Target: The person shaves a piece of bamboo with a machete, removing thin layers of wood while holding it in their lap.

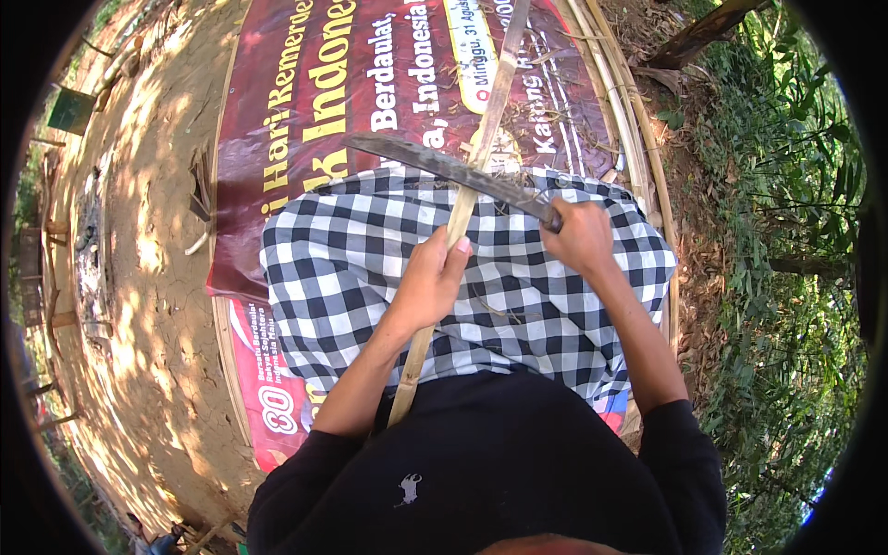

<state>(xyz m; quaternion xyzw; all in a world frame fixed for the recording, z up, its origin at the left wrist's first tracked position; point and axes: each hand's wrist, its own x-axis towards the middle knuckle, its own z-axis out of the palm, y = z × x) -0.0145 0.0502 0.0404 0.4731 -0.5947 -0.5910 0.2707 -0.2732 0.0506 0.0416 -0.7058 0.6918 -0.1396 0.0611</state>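
A long, pale bamboo strip (460,215) runs from beside my body, up across my lap and out past the far edge of the view. My left hand (433,282) is wrapped round it at about its middle. In my right hand (581,236) is the dark handle of a machete (435,165), whose long blade points to the left. The blade crosses the strip just beyond my left hand; whether it bites into the bamboo I cannot tell. Under both hands a black and white checked cloth (351,250) covers my lap.
I sit on a dark red printed banner (250,176), with shavings scattered at its far right. Bamboo poles (638,120) edge it on the right, beside dry leaves and green plants (768,185). Bare earth (157,277) stretches left, with a dark green box (71,111) farther off.
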